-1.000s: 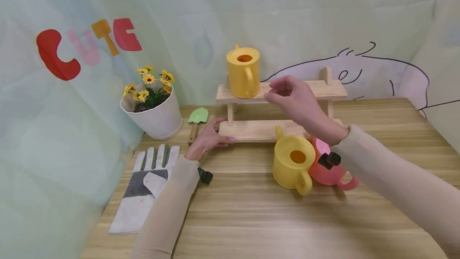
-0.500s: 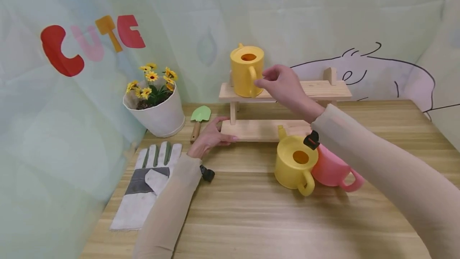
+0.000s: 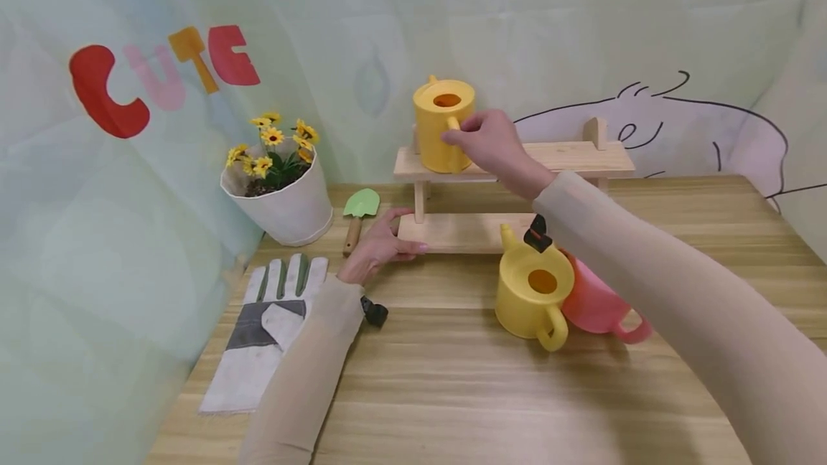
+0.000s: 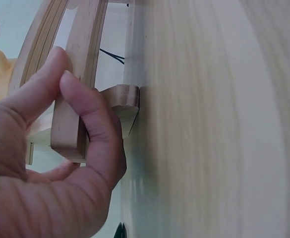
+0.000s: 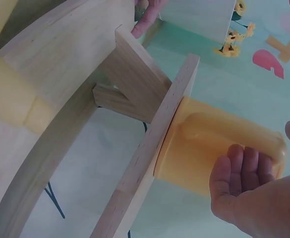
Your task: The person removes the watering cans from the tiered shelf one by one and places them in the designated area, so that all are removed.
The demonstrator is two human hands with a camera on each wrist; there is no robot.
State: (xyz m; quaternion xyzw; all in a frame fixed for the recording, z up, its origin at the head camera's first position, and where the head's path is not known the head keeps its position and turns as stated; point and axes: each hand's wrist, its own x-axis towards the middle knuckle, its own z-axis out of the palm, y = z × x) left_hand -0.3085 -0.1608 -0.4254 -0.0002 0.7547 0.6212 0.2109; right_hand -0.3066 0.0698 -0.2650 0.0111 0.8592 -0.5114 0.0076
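At the left end of a two-tier wooden shelf (image 3: pixel 465 230), my left hand (image 3: pixel 377 246) grips the lower board; the left wrist view shows thumb and fingers on either side of the board's end (image 4: pixel 69 126). A yellow watering can (image 3: pixel 431 131) stands upright on the upper board, towards its left end. My right hand (image 3: pixel 496 146) holds that can's handle (image 5: pixel 229 131), with the fingers tucked behind it. A second yellow watering can (image 3: pixel 517 303) stands in front of the shelf, beside a pink watering can (image 3: pixel 593 300) partly hidden by the right sleeve.
On the left stand a white pot (image 3: pixel 291 207) of yellow flowers and a green trowel (image 3: pixel 360 204) with a wooden handle. A white-and-grey work glove (image 3: pixel 242 372) lies on the wooden table (image 3: pixel 420 386). A printed cloth (image 3: pixel 549 41) hangs behind.
My right hand has moved left from above the shelf's middle to the upper yellow can's handle and taken hold of it. My left hand has kept its grip on the lower board.
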